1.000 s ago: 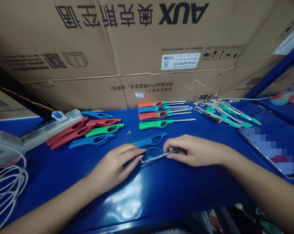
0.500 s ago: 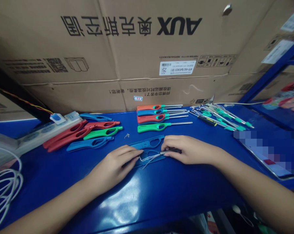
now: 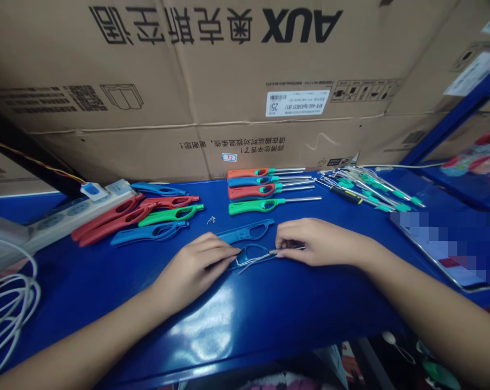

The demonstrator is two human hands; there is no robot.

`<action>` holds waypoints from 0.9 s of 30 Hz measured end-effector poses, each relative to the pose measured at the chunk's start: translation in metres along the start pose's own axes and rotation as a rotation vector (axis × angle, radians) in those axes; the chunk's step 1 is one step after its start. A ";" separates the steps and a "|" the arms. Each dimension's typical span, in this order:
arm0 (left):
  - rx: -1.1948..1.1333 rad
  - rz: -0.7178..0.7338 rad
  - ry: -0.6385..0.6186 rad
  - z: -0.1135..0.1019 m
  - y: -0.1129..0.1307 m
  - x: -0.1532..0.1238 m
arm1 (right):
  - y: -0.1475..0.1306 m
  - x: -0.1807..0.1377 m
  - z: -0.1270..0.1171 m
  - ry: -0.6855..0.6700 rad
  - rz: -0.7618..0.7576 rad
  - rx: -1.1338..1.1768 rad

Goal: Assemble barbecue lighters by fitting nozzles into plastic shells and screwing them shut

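Two blue lighter-handle halves lie in front of me, the far one (image 3: pixel 245 233) with its trigger loop to the right. The nearer half (image 3: pixel 256 251) lies partly under my fingers. Thin white wires (image 3: pixel 250 261) run across it from a metal lighter tube (image 3: pixel 273 252). My right hand (image 3: pixel 313 241) pinches this tube at the loop end of the nearer half. At the other end, my left hand (image 3: pixel 200 268) is closed with thumb and forefinger on the wires' bent end; its palm side is hidden. Tiny screws (image 3: pixel 211 220) are scattered behind my left hand.
Loose red, green and blue handle shells (image 3: pixel 163 214) lie left, beside a power strip (image 3: pixel 61 218). Assembled lighters (image 3: pixel 253 207) line the back. To the right are tubes with green parts (image 3: pixel 374 189), a black-yellow screwdriver (image 3: pixel 345 194) and a flat device (image 3: pixel 435 252).
My right hand has shifted slightly right with the tube, away from the far blue half. My left fingers stay at the wire end. The camera view has tilted a little downward.
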State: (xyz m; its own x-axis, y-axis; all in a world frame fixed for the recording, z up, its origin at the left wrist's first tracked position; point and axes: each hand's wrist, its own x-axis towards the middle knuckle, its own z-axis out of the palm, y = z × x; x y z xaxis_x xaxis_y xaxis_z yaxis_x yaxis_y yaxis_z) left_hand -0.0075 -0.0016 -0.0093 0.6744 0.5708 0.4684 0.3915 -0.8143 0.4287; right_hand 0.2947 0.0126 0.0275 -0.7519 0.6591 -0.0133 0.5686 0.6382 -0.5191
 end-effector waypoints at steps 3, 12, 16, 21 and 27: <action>-0.014 0.007 -0.009 0.000 0.000 0.000 | 0.001 -0.001 -0.001 -0.009 0.024 -0.019; -0.027 0.009 -0.032 0.000 -0.002 -0.001 | -0.001 -0.004 -0.006 -0.049 0.058 -0.064; -0.030 0.017 -0.019 0.001 -0.002 0.001 | -0.003 -0.001 -0.004 -0.059 0.079 -0.072; -0.024 0.008 -0.004 0.001 -0.001 0.001 | -0.003 0.001 -0.002 -0.034 0.095 -0.102; -0.011 0.006 0.022 0.002 0.000 0.000 | -0.004 -0.001 -0.002 -0.013 0.130 -0.045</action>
State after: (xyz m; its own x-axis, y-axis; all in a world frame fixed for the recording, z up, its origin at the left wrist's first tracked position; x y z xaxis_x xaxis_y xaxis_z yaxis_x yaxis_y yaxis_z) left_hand -0.0062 -0.0022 -0.0110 0.6629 0.5681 0.4878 0.3805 -0.8166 0.4340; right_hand 0.2936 0.0105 0.0308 -0.6754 0.7320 -0.0891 0.6753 0.5654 -0.4736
